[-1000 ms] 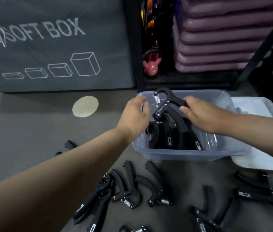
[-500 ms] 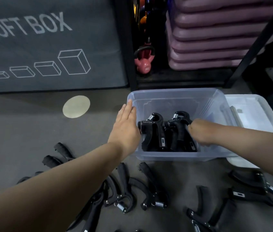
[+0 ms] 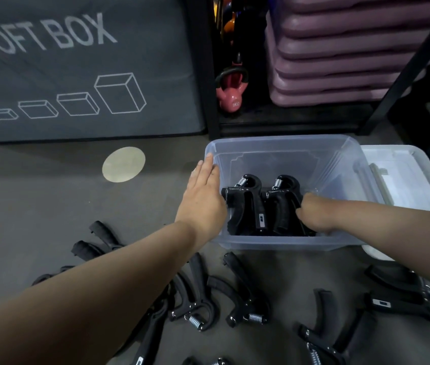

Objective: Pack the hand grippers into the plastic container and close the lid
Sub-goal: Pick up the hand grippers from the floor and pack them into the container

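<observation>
Pressing flat against the outside of the plastic container's (image 3: pixel 282 139) left wall, the left hand (image 3: pixel 203 198) has its fingers straight and together, tips up at the rim, and grips nothing. The right hand (image 3: pixel 314 214) reaches down inside the container from the right, against the nearer of two packed hand grippers (image 3: pixel 248 204). Its fingers are hidden behind the knuckles and the black handles, so I cannot tell whether it is closed on anything.

The two packed grippers stand upright side by side in the near half of the container, touching each other. Each is matte black with a curved head, a bright steel coil spring at the top left and a small pale window low on one handle; any print there is too small to read. The container is clear with a bluish tint and sits on the grey floor. Its lid (image 3: pixel 406 175), pale and translucent, lies just beside it on the right.

More grippers (image 3: pixel 243 293) of the same make are scattered on the floor in front, springs showing.

Farther back, a grey pad (image 3: pixel 82 75) reads "SOFT BOX" in pale capitals above four outlined boxes of rising size. A pink kettlebell (image 3: pixel 231 97) in the black rack appears marked "2KG".
</observation>
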